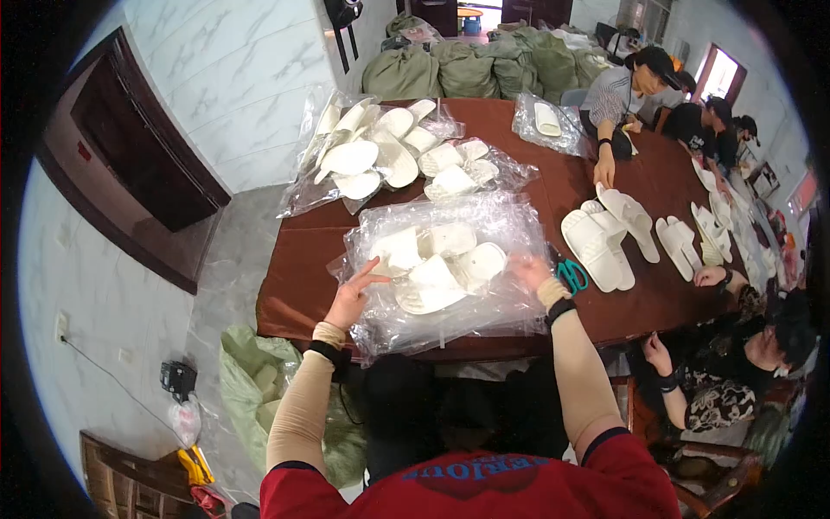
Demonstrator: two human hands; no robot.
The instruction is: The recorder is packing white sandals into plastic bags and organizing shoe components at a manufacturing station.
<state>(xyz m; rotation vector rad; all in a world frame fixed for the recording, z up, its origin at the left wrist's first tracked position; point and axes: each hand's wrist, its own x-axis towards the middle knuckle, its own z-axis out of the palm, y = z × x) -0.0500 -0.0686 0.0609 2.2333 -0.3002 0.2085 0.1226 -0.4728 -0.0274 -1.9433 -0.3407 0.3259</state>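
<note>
Several cream-white slippers (437, 287) lie together on a stack of clear plastic bags (510, 227) in front of me. At their left edge is my left hand (350, 297), its index finger and thumb stretched apart near the closest slipper. My right hand (529, 270) is over the right side of the bags, beside the slippers; motion blur smears its fingers. Just right of that hand, scissors (572, 275) with teal handles rest on the brown tablecloth (303, 264).
Beyond the bags sits a heap of bagged slippers (354, 157). Loose slippers (609, 242) line the table's right, where a co-worker's hand (605, 171) touches one. Another person (709, 363) sits at right. A green sack (259, 372) stands at lower left; full sacks (467, 69) line the back.
</note>
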